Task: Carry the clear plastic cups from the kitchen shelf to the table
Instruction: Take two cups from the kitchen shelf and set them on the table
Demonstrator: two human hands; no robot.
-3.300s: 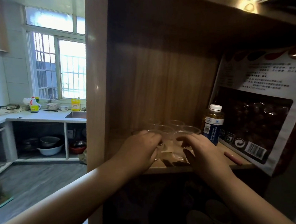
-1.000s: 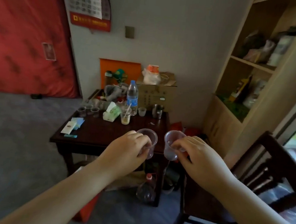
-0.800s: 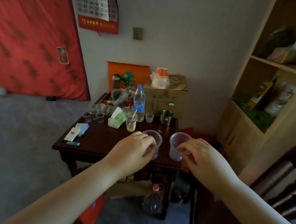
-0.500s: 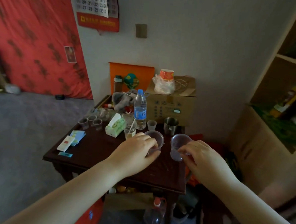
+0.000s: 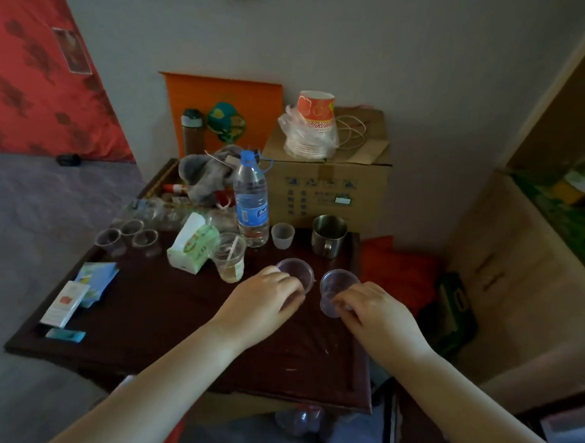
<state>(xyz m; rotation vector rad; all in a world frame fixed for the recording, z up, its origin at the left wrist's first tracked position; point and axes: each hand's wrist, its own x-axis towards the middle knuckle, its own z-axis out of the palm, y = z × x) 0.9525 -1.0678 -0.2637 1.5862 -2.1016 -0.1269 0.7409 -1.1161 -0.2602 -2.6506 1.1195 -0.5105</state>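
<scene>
Over the dark worktop [image 5: 162,316], toward its 2 o'clock corner, you hold two items:

- Left cup [image 5: 296,273]: clear plastic, upright, mouth open to the camera. Your left hand [image 5: 262,305] wraps its near wall, fingers [image 5: 289,284] curled shut around it just under the rim. Whether its base touches the worktop cannot be told; the hand hides it.
- Right cup [image 5: 336,290]: clear plastic, tilted slightly toward 11 o'clock. Your right hand [image 5: 376,317] pinches the near wall low down, fingers narrow and closed on it.

The two cups sit just beside each other, apart.

Neighbours: steel mug [image 5: 328,235] at 12 o'clock of the cups; small frosted cup [image 5: 282,235] and water bottle [image 5: 251,201] at 11 o'clock; drink cup with stirrer [image 5: 229,257] at 10 o'clock; three more clear cups [image 5: 131,237] well apart at 9 o'clock.

Handling, as judged: very light, thin-walled, springy, and likely to buckle or crack if you squeeze. The smooth plastic looks slippery. Take hold at the stiffer rolled rim or the base, with light pressure. Empty, they probably tip easily, so set each down flat with room left from the mug.
</scene>
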